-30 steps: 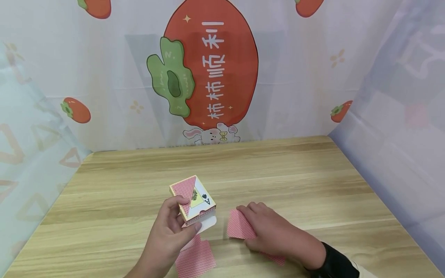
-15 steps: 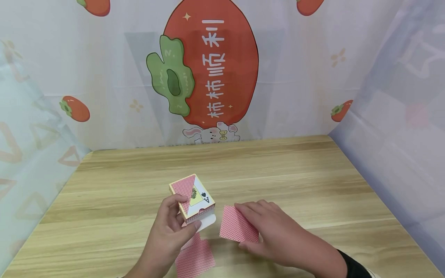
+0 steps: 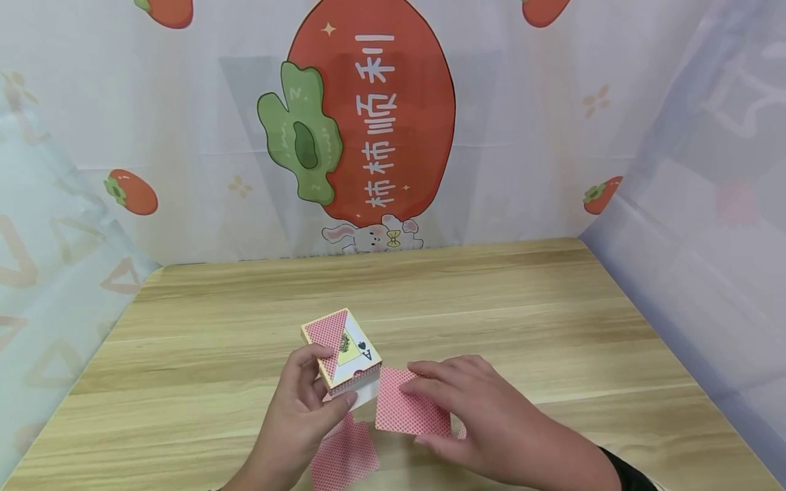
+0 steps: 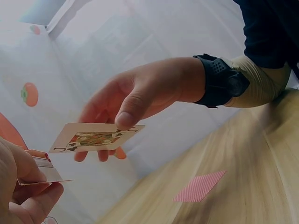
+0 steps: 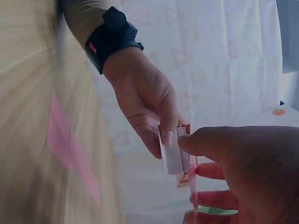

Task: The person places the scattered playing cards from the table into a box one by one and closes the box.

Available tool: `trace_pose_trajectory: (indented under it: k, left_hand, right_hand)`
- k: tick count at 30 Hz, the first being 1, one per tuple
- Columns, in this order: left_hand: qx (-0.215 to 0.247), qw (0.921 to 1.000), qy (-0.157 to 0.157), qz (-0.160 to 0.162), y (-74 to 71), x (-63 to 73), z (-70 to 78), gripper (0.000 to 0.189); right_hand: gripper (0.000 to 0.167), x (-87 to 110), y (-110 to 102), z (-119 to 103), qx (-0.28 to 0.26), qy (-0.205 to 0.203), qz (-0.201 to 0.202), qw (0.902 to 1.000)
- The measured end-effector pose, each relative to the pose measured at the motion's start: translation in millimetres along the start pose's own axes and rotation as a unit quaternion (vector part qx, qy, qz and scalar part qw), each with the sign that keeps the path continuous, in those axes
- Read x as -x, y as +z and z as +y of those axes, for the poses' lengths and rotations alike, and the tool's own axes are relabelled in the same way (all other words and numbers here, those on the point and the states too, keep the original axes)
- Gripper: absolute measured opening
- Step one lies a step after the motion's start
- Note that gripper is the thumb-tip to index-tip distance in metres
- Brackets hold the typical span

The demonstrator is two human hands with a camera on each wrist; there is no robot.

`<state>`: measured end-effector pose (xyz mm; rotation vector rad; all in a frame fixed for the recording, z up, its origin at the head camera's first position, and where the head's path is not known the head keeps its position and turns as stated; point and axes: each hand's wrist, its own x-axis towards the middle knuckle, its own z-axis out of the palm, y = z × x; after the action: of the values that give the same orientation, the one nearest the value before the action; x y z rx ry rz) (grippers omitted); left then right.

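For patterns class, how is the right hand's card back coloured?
The card back is patterned red-and-white, clearest in head view.

Holds box point(image 3: 336, 360) in left hand point(image 3: 299, 406), card point(image 3: 405, 409) beside it in right hand point(image 3: 485, 412); has other cards point(image 3: 345, 458) on table point(image 3: 184, 382) below both.

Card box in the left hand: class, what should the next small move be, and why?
Probably ease the playing card toward the open end of the card box: the right grip holds it close by, the left grip holds the box, and the flap stands open.
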<state>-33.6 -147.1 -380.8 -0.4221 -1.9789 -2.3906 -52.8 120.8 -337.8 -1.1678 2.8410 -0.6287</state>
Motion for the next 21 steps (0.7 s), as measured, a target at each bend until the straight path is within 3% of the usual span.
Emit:
trace_pose_trajectory:
  k: [6,11,17,21]
  left_hand:
    - [0.011,0.9998,-0.004,-0.015,0.8,1.7,-0.9,0.061]
    - [0.02,0.9997,-0.005,-0.017,3.7,3.0,-3.3,0.06]
    - [0.035,0.9976,0.033,-0.049,7.7,4.1,-11.0,0.056]
    - [0.034,0.9964,0.037,-0.068,10.1,5.8,-13.3,0.058]
  right_hand:
    - [0.047,0.7,3.4,0.6,0.009,-0.031,0.052,0.9981]
    - [0.041,-0.2,7.1,-2.2,0.022,-0.08,0.116,0.9898]
    - [0.037,-0.6,11.0,-7.2,0.025,-0.108,0.166,0.9799]
    - [0.035,-0.6,15.1,-8.9,0.023,-0.111,0.186,0.976]
